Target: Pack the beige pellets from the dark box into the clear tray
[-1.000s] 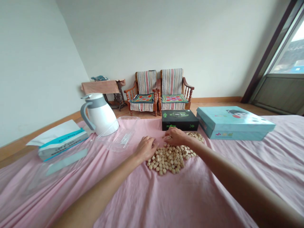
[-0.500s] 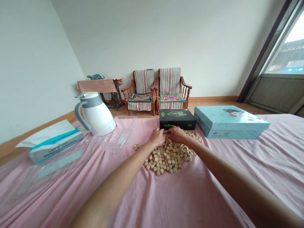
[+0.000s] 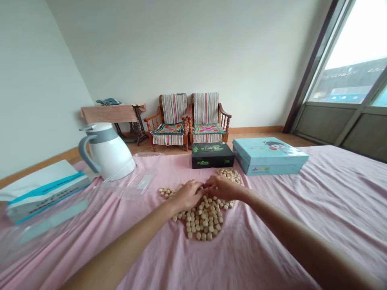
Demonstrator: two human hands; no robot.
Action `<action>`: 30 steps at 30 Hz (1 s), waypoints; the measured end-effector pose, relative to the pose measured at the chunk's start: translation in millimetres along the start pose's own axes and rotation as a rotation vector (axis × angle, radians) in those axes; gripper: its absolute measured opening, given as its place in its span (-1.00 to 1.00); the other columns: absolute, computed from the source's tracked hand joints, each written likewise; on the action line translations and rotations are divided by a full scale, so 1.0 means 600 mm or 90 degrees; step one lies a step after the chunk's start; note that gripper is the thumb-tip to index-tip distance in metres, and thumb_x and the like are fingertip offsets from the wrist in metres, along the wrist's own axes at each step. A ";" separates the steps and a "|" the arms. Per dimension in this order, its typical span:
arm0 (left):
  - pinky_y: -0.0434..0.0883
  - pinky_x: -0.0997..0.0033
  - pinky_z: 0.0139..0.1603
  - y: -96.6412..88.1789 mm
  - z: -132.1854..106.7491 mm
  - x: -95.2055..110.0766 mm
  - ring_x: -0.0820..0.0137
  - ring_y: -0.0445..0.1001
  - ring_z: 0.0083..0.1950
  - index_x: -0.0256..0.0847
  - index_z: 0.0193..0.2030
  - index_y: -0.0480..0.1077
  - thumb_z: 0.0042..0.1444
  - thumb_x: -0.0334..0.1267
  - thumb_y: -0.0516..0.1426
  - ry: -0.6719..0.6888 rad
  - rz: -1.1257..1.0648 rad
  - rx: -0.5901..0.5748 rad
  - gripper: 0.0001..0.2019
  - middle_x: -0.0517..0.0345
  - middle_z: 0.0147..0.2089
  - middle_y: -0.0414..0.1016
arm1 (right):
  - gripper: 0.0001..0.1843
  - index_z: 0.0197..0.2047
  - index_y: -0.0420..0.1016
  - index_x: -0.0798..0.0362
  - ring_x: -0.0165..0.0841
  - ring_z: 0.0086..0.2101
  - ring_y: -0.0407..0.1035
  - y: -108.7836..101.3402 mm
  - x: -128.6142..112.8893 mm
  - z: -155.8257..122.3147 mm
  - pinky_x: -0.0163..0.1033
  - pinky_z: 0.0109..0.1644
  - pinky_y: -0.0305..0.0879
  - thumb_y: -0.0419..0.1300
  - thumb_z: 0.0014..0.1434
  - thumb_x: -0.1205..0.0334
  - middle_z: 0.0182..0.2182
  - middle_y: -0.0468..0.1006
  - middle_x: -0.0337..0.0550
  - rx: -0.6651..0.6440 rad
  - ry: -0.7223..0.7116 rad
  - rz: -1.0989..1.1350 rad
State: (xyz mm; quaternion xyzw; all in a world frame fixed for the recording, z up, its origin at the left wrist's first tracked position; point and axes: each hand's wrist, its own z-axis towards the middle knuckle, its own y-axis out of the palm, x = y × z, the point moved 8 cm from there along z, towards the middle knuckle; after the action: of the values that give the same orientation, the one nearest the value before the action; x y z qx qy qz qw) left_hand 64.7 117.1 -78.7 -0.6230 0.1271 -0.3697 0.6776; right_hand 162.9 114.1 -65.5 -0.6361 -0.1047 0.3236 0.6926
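Pink cloth point(image 3: 217, 266) open before the cubes point(image 3: 205, 219), black box point(image 3: 213, 157) barring beyond, blue box point(image 3: 269, 158) right (jug point(image 3: 111, 157) left)

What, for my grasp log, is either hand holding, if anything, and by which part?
Cannot tell: the left hand and right hand hide any hold over the blocks.

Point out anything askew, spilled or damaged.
Nothing looks damaged. Small, pale, wooden-looking blocks lie loose in a heap, some spread left of the left hand, and the pink cloth is creased. The white-and-grey jug seems tilted, perhaps from lens distortion.
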 end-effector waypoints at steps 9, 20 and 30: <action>0.31 0.15 0.18 -0.057 -0.083 -0.166 0.22 0.43 0.08 -0.24 -0.02 0.45 0.25 -0.01 -0.11 -0.096 0.052 0.148 -0.55 -0.05 0.03 0.51 | -0.62 -0.08 0.57 0.04 -0.29 -0.09 0.42 -0.027 0.201 -0.017 -0.29 0.02 0.24 -0.04 0.28 0.15 -0.12 0.58 -0.06 0.170 0.253 0.015; 0.20 0.06 0.29 -0.016 -0.069 -0.127 0.18 0.28 0.25 -0.36 0.16 0.29 0.27 -0.02 -0.14 -0.078 -0.017 0.127 -0.48 -0.20 0.19 0.36 | -0.57 -0.04 0.58 -0.03 -0.18 -0.04 0.41 0.009 0.197 -0.004 -0.15 0.07 0.27 0.01 0.24 -0.04 -0.03 0.56 -0.11 0.146 0.201 0.122; 0.21 0.25 0.29 0.013 -0.001 -0.025 0.28 0.29 0.26 -0.29 0.21 0.27 0.28 -0.01 -0.09 0.029 -0.085 0.049 -0.50 -0.09 0.21 0.36 | -0.62 -0.02 0.54 0.04 -0.23 -0.08 0.43 0.025 0.119 -0.004 -0.13 0.08 0.30 0.11 0.18 0.06 -0.07 0.57 -0.09 0.059 0.021 0.292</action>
State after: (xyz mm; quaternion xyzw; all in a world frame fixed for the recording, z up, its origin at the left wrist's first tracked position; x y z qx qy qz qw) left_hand 56.5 125.9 -90.7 -0.5947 0.0862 -0.4328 0.6720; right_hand 214.5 153.7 -99.1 -0.6158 0.0692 0.4666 0.6310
